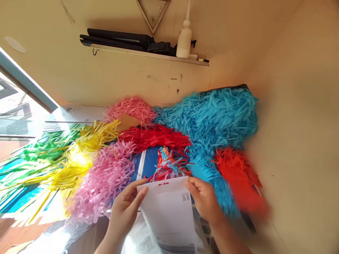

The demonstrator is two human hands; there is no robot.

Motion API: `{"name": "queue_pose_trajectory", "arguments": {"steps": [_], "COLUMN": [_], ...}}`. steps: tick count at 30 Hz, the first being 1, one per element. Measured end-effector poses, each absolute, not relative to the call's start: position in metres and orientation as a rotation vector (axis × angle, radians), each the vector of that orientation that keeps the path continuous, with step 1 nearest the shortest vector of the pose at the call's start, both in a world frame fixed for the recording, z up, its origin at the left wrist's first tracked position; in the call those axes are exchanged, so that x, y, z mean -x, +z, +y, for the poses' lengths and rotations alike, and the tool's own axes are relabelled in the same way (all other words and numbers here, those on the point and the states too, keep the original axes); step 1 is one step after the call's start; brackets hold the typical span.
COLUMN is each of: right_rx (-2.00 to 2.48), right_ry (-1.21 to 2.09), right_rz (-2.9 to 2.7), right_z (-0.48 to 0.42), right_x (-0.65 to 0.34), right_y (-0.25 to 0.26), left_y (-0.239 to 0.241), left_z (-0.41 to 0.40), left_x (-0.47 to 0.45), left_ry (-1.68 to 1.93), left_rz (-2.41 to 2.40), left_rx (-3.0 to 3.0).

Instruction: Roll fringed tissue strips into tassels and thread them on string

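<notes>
A flat white packet (168, 211) hangs between 2 hands before the blue surface (152, 162); it has a slotted top edge and a grey square marked 1. The dark band lower down may be print, though it is too blurred to read. The left hand (126, 206) and right hand (204, 200) each pinch 1 top corner. Pink, yellow, red and blue paper fringes (212, 116) cover the surface. On the tan wall (296, 134), a shelf (148, 55) bears a white bottle (184, 40).

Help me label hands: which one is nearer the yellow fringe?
Left: the left hand pinches the packet at its left edge, with pink fringe between it and the yellow fringe; the right hand grips the packet's right edge, farther away.
</notes>
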State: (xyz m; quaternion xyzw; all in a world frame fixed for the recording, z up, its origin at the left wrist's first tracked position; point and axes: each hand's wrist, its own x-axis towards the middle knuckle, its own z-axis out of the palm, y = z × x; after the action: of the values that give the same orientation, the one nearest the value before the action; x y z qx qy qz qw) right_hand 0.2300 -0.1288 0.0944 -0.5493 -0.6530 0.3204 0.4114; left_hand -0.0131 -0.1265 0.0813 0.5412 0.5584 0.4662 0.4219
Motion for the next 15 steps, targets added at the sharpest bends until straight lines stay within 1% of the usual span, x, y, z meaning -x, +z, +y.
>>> {"name": "queue_pose_trajectory", "arguments": {"steps": [2,5,8,9,11,13,15], "right_rx": [1.363,1.259,1.153,1.147,1.148,1.088,0.995], "right_ry": [0.711,0.572,0.547,0.569,0.691,0.913,1.106], "right_rz": [-1.75,-1.887,-1.978,-1.996,-2.052,-2.14,-2.211], "right_z": [-0.13,-0.132,-0.131,-0.128,-0.116,-0.088,-0.04], "right_x": [-0.228,-0.223,-0.22,-0.22,-0.22,-0.215,-0.198], "right_y": [0.093,0.089,0.087,0.088,0.095,0.107,0.12], "left_y": [0.097,0.123,0.132,0.129,0.116,0.098,0.081], "left_z": [-0.118,-0.109,-0.106,-0.106,-0.108,-0.111,-0.113], "left_x": [0.02,0.027,0.032,0.035,0.042,0.05,0.058], "left_ry": [1.055,0.76,0.562,0.572,0.718,0.928,1.014], "left_rz": [1.326,1.165,1.016,0.999,1.041,1.128,1.108], "left_rx": [-1.608,-2.008,-2.104,-2.092,-2.046,-1.976,-1.917]}}
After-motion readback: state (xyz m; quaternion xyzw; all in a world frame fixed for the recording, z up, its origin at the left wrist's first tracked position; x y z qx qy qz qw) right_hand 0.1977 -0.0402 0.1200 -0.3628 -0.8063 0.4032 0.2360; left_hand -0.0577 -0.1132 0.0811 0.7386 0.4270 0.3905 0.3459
